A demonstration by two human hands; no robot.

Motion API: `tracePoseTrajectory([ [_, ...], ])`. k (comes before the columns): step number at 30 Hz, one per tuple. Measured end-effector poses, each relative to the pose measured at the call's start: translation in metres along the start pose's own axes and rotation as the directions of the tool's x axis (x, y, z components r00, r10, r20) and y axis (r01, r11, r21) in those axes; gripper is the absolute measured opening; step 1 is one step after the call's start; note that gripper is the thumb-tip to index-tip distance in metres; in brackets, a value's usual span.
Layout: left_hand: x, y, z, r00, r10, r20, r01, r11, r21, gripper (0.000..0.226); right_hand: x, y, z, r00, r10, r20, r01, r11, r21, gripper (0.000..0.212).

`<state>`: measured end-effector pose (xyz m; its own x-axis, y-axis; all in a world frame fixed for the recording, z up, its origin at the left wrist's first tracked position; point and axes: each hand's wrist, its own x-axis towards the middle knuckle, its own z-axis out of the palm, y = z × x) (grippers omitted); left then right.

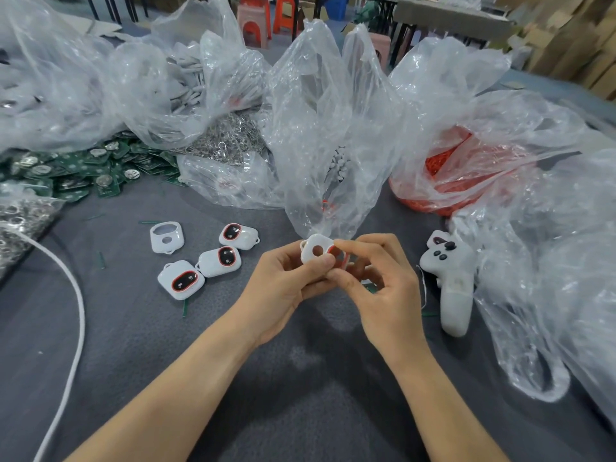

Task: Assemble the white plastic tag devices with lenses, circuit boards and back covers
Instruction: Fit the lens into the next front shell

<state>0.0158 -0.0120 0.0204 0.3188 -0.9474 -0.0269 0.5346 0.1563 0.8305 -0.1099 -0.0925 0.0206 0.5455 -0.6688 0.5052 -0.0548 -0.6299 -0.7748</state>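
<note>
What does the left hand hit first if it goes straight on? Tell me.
Likely the right hand, whose fingers pinch the same white shell that the left hand holds. Beyond them stands a clear plastic bag; depth is unclear.

We recorded the surface (300, 378) as dark grey with a fine mottled pattern. The tag shell (315, 248) nearest us was white, with a red ring at one opening. The three finished tags (181, 280) (220, 261) (239, 235) were white, each with a black lens bordered in red. The empty shell (166, 237) was plain white. The circuit boards (76, 175) were dark green with silver discs. The key rings (230, 138) were silver. One clear bag (483, 135) showed orange-red contents. The controller (450, 278) was white with black buttons. The cable (75, 328) was white. The stools (256, 25) were orange and pink.
</note>
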Motion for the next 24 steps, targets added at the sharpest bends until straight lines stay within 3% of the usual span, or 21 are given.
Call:
tracePoseTrajectory([
  [12, 0.0, 0.0006, -0.0009, 1.0, -0.019, 0.009, 0.019, 1.0, -0.012, 0.018, 0.0008, -0.0021, -0.0003, 0.987, 0.143, 0.075, -0.155, 0.969, 0.194, 0.031],
  [17, 0.0028, 0.001, -0.0033, 1.0, -0.004, -0.001, 0.004, 1.0, -0.005, 0.016, 0.0027, -0.0061, 0.0003, 0.942, 0.268, 0.201, -0.334, 0.807, 0.486, 0.024],
  [24, 0.0032, 0.0009, -0.0046, 0.999, -0.043, 0.027, 0.042, 0.999, 0.024, 0.018, 0.005, -0.0031, -0.001, 0.846, 0.425, 0.323, -0.529, 0.586, 0.613, 0.035],
])
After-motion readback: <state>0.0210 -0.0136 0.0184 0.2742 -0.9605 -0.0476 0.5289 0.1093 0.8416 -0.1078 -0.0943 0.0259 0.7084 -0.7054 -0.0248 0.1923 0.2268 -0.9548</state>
